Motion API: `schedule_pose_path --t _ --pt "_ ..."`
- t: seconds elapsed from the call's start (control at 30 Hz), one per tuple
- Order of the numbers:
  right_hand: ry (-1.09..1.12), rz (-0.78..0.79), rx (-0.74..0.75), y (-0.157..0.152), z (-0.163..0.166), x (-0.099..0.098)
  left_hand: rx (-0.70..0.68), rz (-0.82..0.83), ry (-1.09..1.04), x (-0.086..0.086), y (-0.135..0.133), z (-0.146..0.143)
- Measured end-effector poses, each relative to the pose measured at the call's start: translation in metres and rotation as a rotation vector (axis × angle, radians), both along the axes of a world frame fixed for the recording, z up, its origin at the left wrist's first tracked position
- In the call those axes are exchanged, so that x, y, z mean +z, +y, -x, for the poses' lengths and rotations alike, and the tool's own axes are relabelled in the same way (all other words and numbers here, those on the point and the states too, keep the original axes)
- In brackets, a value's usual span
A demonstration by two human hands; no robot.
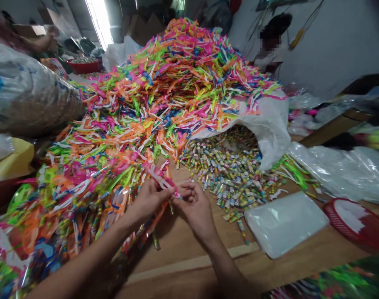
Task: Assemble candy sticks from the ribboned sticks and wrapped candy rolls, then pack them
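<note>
From where I stand, the person at the wooden tabletop point(189, 265) is working close in front of their body, both hands lifted just above the boards at the foot of a great heap of neon plastic strips point(164, 91). The left hand point(148, 200) is mostly closed, its fingers and thumb pinching a pink-and-white plastic strip point(160, 177) near its middle. The right hand point(194, 206) is curled almost as far, nipping the strip's lower end between fingertips and thumb, though the exact finger contact is hard to make out. The strip sits between the hands, its long axis slanting from upper left down to lower right, with its free upper end pointing back toward the heap. Such a slim piece looks best handled with the fingertips close together and the tension kept gentle, so it doesn't kink. To the right, wrapped candy sticks point(226, 174) spill from a white woven sack point(267, 133) across the boards, near a flat clear plastic packet point(284, 223) and a red plastic basket point(354, 224).
</note>
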State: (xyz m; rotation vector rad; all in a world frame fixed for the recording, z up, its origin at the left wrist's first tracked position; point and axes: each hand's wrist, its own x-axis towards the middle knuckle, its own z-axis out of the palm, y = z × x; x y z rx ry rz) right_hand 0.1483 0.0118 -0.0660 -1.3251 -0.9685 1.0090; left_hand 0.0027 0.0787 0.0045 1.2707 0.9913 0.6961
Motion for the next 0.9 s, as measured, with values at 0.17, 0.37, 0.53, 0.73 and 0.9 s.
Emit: schedule_pose_path --t 0.17,0.37,0.53,0.73,0.9 --pt "-0.117 -0.047 0.346 -0.006 -0.004 0.003 -0.136 0.058 0.192 0.016 0.001 0.047" --pt "-0.701 -0.229 0.233 0.039 -0.065 -0.005 -0.030 -0.303 0.608 0.042 0.048 0.080" --pt "-1.070 -0.193 0.233 0.061 -0.075 -0.034 0.020 -0.519 0.679 0.025 0.107 0.029" --pt "-0.831 -0.250 0.171 0.058 -0.075 -0.025 -0.015 -0.469 0.976 -0.021 0.158 -0.036" --pt "-0.584 -0.171 -0.143 0.045 -0.092 -0.011 0.051 -0.418 0.972 -0.043 0.165 -0.052"
